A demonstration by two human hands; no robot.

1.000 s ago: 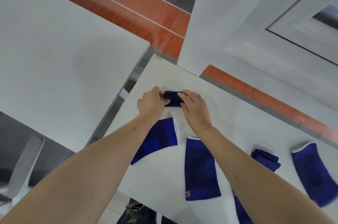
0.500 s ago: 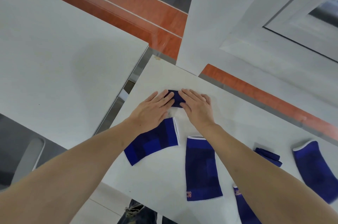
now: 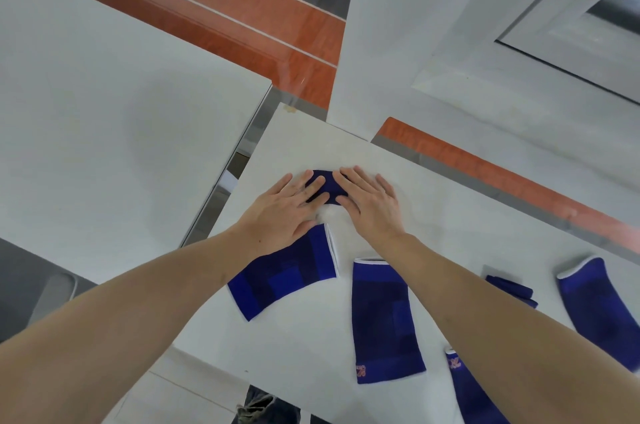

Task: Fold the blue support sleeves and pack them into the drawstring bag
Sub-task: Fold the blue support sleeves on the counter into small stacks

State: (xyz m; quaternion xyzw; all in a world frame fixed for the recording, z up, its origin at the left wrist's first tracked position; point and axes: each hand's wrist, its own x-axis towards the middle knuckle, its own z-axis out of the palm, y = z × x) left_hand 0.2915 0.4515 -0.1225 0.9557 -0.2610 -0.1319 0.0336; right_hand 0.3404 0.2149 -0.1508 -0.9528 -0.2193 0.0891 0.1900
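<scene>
The white table [image 3: 398, 177] fills the lower right half of the view, its far corner pointing toward 12 o'clock. A second white table [image 3: 114, 132] stands apart from it at 10 o'clock, with a narrow gap between the two.

On the near table lie several blue support sleeves. The largest in view, a flat sleeve [image 3: 382, 319], sits at 6 o'clock from the hands, white rim toward the far side and a small orange mark at its near corner. A tilted flat sleeve [image 3: 287, 276] lies at 7 o'clock, partly under the left wrist, its white rim facing right. At 3 o'clock, near the table's right side, rests another flat sleeve [image 3: 595, 306], cut off by the frame edge. A further sleeve [image 3: 474, 392] shows at 5 o'clock, largely hidden by the right forearm. A folded sleeve [image 3: 512, 290] lies between that forearm and the right-hand sleeve.

The left hand [image 3: 284, 212] lies flat, fingers spread and extended, gripping nothing, its fingertips pressing down on the small folded sleeve [image 3: 325, 189] at the far middle of the table. The right hand [image 3: 369, 205] is likewise flat with palm down, fingers on the same folded sleeve from the other side. The drawstring bag cannot be seen.
</scene>
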